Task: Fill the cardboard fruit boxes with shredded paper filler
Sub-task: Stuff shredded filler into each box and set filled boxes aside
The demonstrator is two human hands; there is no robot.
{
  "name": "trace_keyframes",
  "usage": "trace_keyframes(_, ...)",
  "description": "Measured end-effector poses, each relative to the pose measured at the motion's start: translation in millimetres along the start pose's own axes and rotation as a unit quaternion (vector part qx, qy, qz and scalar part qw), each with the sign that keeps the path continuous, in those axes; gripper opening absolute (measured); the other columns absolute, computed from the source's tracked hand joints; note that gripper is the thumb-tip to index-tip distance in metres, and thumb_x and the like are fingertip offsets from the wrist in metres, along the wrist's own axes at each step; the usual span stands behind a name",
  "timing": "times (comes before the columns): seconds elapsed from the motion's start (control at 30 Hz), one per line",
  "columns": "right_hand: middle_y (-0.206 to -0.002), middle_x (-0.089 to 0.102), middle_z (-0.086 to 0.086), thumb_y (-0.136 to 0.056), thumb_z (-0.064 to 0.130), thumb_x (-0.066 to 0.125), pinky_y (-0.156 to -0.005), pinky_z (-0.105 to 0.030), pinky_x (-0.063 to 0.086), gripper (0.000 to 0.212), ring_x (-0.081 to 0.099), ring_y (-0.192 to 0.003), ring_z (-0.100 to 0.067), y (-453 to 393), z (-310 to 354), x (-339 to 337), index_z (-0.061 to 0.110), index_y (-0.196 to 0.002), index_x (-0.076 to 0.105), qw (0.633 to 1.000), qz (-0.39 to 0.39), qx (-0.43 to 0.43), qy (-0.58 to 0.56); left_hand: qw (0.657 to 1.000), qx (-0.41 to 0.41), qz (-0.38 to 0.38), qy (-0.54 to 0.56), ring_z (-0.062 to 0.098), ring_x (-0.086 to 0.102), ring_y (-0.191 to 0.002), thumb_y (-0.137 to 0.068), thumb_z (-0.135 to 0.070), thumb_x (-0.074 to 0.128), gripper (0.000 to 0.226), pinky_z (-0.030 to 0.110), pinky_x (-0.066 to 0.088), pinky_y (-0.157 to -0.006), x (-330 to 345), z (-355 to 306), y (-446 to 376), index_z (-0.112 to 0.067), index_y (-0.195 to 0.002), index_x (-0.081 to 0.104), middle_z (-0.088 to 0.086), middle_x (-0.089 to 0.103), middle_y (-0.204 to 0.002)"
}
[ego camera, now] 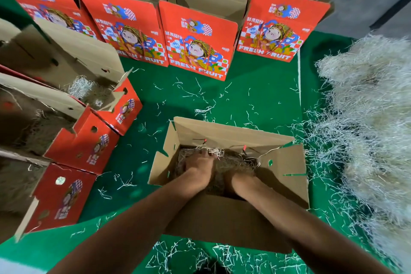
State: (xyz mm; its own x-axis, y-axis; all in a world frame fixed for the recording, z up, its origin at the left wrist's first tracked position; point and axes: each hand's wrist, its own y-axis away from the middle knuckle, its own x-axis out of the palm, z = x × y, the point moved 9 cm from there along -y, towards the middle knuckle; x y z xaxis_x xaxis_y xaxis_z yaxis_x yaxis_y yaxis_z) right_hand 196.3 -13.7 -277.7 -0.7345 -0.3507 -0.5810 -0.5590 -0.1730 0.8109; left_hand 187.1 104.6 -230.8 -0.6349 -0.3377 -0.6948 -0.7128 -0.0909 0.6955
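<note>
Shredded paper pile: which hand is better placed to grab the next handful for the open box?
Probably the right hand: the pile lies on its side of the open box; the left hand would cross over.

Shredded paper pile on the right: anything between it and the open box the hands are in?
Nothing visible blocks it. The shredded paper pile reaches the open box on its right side, whose flaps are folded outward. Both hands, left hand and right hand, are already inside.
</note>
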Motion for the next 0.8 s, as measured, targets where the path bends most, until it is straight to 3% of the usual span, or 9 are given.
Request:
trace_keyframes(0.07, -0.121, 0.056, -0.017, -0.105, 0.021, 0.044, -0.11, -0.038, 0.038, 0.041, 0.046, -0.133, -0.035, 3, -3, 1, -0.001, -0.14, 0.047, 1.0, -0.029, -0.001, -0.002, 1.0, -0.016, 0.004, -0.023, 0.032, 0.022, -0.145, -0.101, -0.016, 0.046, 0.053, 0.048, 0.031, -0.115, 2, 7, -4, -0.023, -0.152, 0.033, 0.01, 0.015, -0.161)
trace_keyframes(0.23, -0.152, 0.025, -0.027, -0.088, 0.04, 0.065, -0.11, -0.054, 0.033, 0.074, 0.028, -0.14, -0.048, 11, -19, -14, 0.018, -0.15, 0.03, 0.996, -0.03, 0.035, -0.08, 0.996, -0.02, 0.039, -0.071, 0.036, 0.011, -0.147, -0.103, -0.017, 0.039, 0.055, 0.05, 0.03, -0.115, 7, 16, -1, -0.023, -0.155, 0.023, 0.014, 0.005, -0.161)
trace_keyframes(0.3, -0.142, 0.045, -0.018, -0.087, 0.047, 0.064, -0.106, -0.048, 0.041, 0.063, 0.046, -0.129, -0.039, 11, -17, -20, 0.017, -0.139, 0.046, 0.996, -0.005, 0.012, -0.089, 0.996, -0.01, 0.045, -0.083, 0.036, 0.007, -0.148, -0.107, -0.023, 0.034, 0.051, 0.05, 0.025, -0.117, 6, 16, 0, -0.022, -0.156, 0.021, 0.015, 0.003, -0.162)
trace_keyframes(0.4, -0.117, 0.068, -0.008, -0.099, 0.025, 0.049, -0.079, -0.033, 0.053, 0.02, 0.065, -0.093, -0.024, 13, -25, -38, 0.014, -0.1, 0.065, 0.989, -0.051, -0.014, -0.136, 0.995, -0.013, 0.054, -0.08, 0.037, 0.006, -0.148, -0.106, -0.02, 0.036, 0.051, 0.054, 0.024, -0.117, 10, 13, 1, -0.026, -0.155, 0.026, 0.016, 0.004, -0.162)
trace_keyframes(0.5, -0.102, 0.071, -0.01, -0.094, 0.01, 0.047, -0.067, -0.027, 0.045, 0.02, 0.066, -0.085, -0.024, 16, -40, -54, 0.015, -0.08, 0.061, 0.981, -0.109, 0.022, -0.162, 0.996, -0.012, 0.064, -0.066, 0.038, 0.007, -0.148, -0.104, -0.022, 0.039, 0.057, 0.058, 0.024, -0.116, 12, 13, 4, -0.035, -0.156, 0.019, 0.015, 0.003, -0.162)
trace_keyframes(0.6, -0.105, 0.069, -0.008, -0.096, 0.018, 0.052, -0.087, -0.033, 0.051, 0.015, 0.065, -0.101, -0.026, 19, -32, -48, 0.015, -0.089, 0.065, 0.983, -0.101, 0.004, -0.154, 0.996, -0.025, 0.085, -0.021, 0.038, 0.005, -0.149, -0.105, -0.029, 0.039, 0.054, 0.057, 0.019, -0.118, 14, 16, 0, -0.033, -0.156, 0.02, 0.011, -0.001, -0.164)
trace_keyframes(0.67, -0.111, 0.067, -0.01, -0.095, 0.021, 0.055, -0.081, -0.035, 0.052, 0.017, 0.064, -0.101, -0.028, 18, -19, -39, 0.015, -0.106, 0.067, 0.988, -0.064, -0.063, -0.128, 0.995, -0.04, 0.089, 0.025, 0.037, 0.007, -0.149, -0.103, -0.032, 0.043, 0.059, 0.054, 0.022, -0.118, 15, 19, -4, -0.03, -0.156, 0.02, 0.009, -0.001, -0.164)
trace_keyframes(0.73, -0.122, 0.062, -0.014, -0.093, 0.026, 0.056, -0.074, -0.032, 0.048, 0.029, 0.061, -0.102, -0.029, 15, -17, -27, 0.015, -0.12, 0.06, 0.992, -0.031, -0.065, -0.101, 0.995, -0.053, 0.082, 0.037, 0.034, 0.011, -0.149, -0.096, -0.02, 0.055, 0.07, 0.052, 0.026, -0.117, 15, 22, -4, -0.028, -0.156, 0.02, 0.008, 0.003, -0.163)
trace_keyframes(0.8, -0.139, 0.045, -0.017, -0.09, 0.033, 0.061, -0.088, -0.038, 0.046, 0.052, 0.054, -0.117, -0.036, 13, -12, -19, 0.017, -0.137, 0.045, 0.996, -0.022, -0.074, -0.048, 0.995, -0.049, 0.083, 0.021, 0.034, 0.011, -0.149, -0.087, -0.015, 0.066, 0.084, 0.055, 0.028, -0.114, 15, 22, -3, -0.028, -0.156, 0.02, 0.009, 0.004, -0.162)
